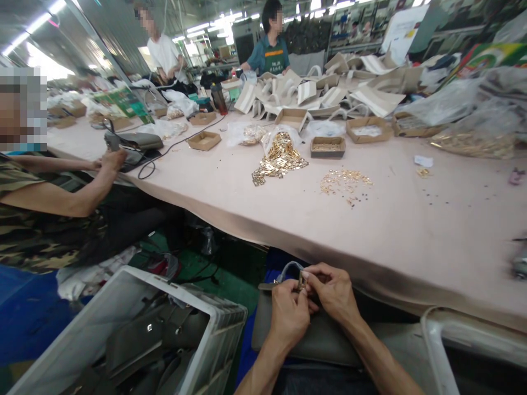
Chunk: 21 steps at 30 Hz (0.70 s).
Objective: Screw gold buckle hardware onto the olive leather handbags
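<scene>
A grey-green handbag (329,341) lies across my lap below the table edge, its grey handle (291,264) looping up behind my fingers. Above the bag my two hands meet. My left hand (288,312) is closed, with fingertips pinching a small gold-coloured metal piece (302,281). From the other side my right hand (334,288) is closed on the same piece, thumb and fingers pressed together. The fingers cover part of the piece, so its full shape is hidden.
A white crate (224,323) holding several grey-green bags stands at my left; another pale bin (436,329) is at right. On the table (411,241) lie gold metal plates (282,156), small gold parts (346,181) and cardboard boxes (205,141). A co-worker (53,203) sits at left.
</scene>
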Motion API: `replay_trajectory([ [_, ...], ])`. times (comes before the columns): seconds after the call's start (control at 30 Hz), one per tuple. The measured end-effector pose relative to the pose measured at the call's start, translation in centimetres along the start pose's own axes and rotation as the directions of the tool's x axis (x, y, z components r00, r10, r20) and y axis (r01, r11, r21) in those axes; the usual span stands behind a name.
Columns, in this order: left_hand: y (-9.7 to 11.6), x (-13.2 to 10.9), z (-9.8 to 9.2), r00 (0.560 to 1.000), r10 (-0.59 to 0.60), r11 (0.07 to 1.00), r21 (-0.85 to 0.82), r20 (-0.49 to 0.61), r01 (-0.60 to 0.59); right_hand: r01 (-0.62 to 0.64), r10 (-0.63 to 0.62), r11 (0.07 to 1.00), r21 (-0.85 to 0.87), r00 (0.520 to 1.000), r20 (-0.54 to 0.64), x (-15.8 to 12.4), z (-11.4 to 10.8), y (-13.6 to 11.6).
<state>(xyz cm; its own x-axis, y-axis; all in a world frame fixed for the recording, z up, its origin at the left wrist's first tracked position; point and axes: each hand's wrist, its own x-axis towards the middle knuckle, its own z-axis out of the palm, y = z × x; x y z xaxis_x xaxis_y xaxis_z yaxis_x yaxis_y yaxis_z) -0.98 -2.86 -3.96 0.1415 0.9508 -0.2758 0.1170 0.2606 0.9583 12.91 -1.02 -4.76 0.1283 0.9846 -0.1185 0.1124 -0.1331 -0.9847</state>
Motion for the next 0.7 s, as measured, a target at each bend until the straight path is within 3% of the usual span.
replay_trajectory([
  [0.17, -0.4, -0.7, 0.6, 0.993, 0.106, 0.973, 0.213, -0.052, -0.093, 0.061, -0.06, 0.997, -0.041, 0.998, 0.033, 0.2, -0.7, -0.4],
  [0.37, 0.5, -1.2, 1.1, 0.946, 0.299, 0.79, 0.589, -0.127, -0.17, 0.016, -0.016, 1.0, -0.009, 0.998, 0.055, 0.1, -0.8, -0.7],
  [0.5, 0.6, -1.2, 1.5, 0.942, 0.306, 0.742, 0.654, -0.14, -0.144, 0.017, -0.016, 1.0, -0.01, 0.999, 0.044, 0.0, -0.8, -0.6],
  [0.7, 0.1, -1.3, 1.6, 0.935, 0.333, 0.747, 0.639, -0.122, -0.183, 0.031, -0.035, 0.998, 0.054, 0.996, 0.077, 0.0, -0.8, -0.4],
])
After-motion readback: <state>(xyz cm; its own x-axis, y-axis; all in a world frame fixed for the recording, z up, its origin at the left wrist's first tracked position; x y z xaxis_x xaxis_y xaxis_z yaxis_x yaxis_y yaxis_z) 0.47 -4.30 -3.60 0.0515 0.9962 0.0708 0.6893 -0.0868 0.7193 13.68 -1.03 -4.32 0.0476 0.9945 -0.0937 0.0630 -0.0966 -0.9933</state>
